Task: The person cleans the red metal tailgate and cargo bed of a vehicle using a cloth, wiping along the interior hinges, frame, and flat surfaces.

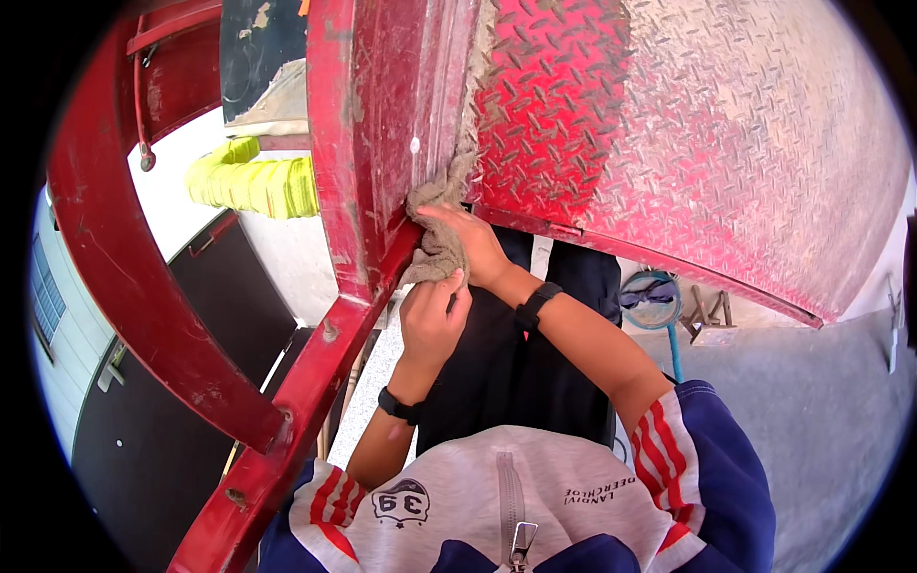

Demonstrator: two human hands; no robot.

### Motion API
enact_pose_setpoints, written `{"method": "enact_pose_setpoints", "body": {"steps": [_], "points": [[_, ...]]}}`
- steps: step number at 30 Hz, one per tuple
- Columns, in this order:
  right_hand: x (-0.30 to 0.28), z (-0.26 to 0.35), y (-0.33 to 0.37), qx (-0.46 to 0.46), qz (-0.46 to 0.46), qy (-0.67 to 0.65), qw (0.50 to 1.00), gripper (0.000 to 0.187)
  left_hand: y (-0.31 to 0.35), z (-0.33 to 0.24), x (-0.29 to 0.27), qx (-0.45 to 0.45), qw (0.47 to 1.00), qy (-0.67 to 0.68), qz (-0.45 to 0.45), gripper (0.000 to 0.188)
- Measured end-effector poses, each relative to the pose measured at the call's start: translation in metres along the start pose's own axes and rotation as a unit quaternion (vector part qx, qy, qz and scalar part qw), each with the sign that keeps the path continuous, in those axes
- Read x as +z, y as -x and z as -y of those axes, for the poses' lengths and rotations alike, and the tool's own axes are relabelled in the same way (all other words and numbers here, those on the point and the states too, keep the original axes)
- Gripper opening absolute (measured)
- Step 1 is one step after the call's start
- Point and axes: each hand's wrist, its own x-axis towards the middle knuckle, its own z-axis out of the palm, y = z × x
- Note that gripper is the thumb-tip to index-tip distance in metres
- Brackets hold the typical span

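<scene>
A grey-brown rag (441,246) lies bunched against the corner where a red metal post (382,143), a red rail (330,339) and a red diamond-plate sheet (554,105) come together. My right hand (475,244) reaches over the rag and presses it into this corner, its fingers closed against the cloth. Just below, my left hand (435,320) pinches the rag's lower end between thumb and fingers. Part of the sheet looks wet and bright red, while its right side is dusty and pale.
A curved red beam (172,306) joins the rail at the left. Yellow-green wrapped material (256,186) sits behind the post. Past the sheet's lower edge, a round blue-rimmed item (651,301) and a small wooden object (709,315) stand near the grey floor (764,411).
</scene>
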Motion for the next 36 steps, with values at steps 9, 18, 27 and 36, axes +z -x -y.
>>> {"method": "enact_pose_setpoints", "body": {"steps": [9,18,27,36], "points": [[0.001,-0.028,0.012,0.059,-0.042,-0.026,0.997,0.058,-0.009,0.008,0.015,-0.071,0.996,0.047,0.007,0.019],[0.023,0.008,0.007,0.051,-0.06,-0.085,0.993,0.046,-0.002,0.005,-0.014,0.033,0.999,0.035,-0.025,0.022],[0.044,-0.015,0.022,0.165,-0.145,-0.16,0.962,0.043,-0.023,0.005,0.009,-0.033,0.993,0.112,-0.029,0.02],[0.019,-0.058,0.027,0.11,0.117,0.064,0.985,0.055,-0.029,0.006,0.035,-0.111,0.989,0.1,0.011,0.044]]}}
